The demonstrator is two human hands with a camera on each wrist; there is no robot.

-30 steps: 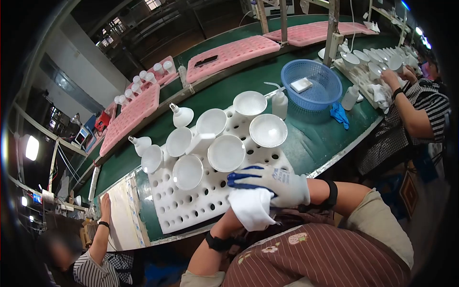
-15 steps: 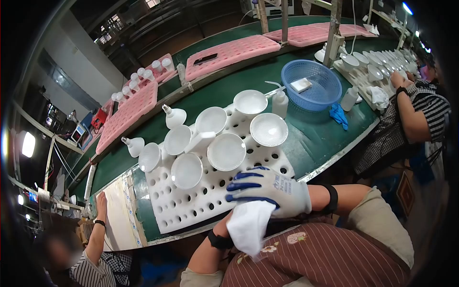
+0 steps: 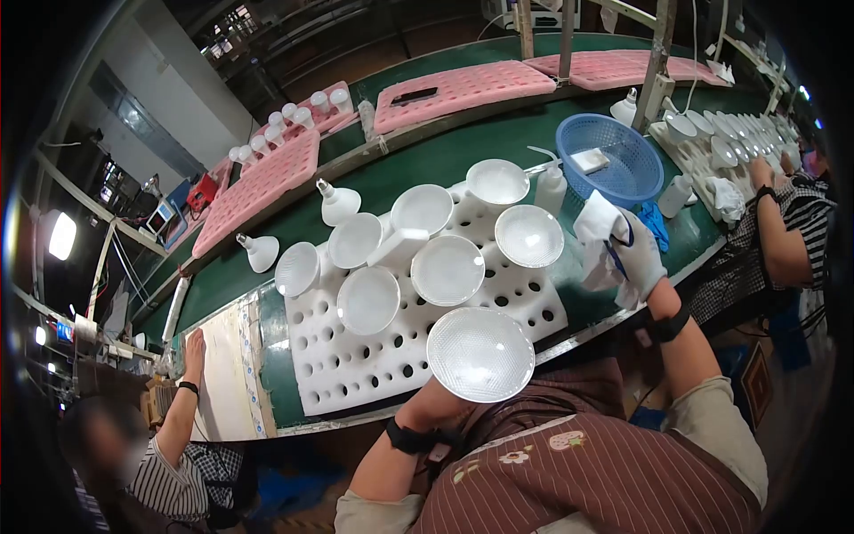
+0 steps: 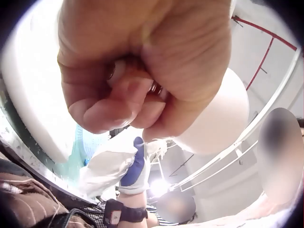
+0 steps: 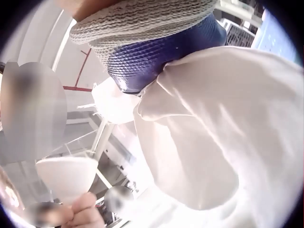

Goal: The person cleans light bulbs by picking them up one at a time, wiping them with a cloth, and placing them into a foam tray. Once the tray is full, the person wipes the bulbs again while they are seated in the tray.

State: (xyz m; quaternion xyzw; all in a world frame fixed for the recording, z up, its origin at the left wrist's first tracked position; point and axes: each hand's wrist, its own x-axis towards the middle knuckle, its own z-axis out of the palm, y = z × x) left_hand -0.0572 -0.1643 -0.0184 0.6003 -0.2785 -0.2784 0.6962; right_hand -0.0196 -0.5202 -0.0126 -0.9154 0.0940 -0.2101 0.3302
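Note:
A white reflector lamp (image 3: 480,353) is held up over the near edge of the white perforated tray (image 3: 356,378), its round frosted face toward me. My bare left hand (image 4: 133,95) grips the lamp's narrow base from behind with curled fingers; in the head view the lamp hides that hand. The lamp's white body (image 4: 218,118) spreads out past the knuckles. My right hand (image 3: 633,258), in a white glove with blue palm, is raised to the right of the tray and clutches a white cloth (image 3: 596,233). The cloth (image 5: 213,133) hangs from the gloved palm.
Several more white lamps stand in the tray's holes. Behind are a blue basket (image 3: 623,151), a squeeze bottle (image 3: 551,187), a blue rag (image 3: 656,222) and pink foam trays (image 3: 258,191) on the green table. Other people sit at right (image 3: 792,231) and lower left (image 3: 178,418).
The right hand has lifted off the lamp and swung right with the cloth. The left hand has raised the lamp, its face now uncovered.

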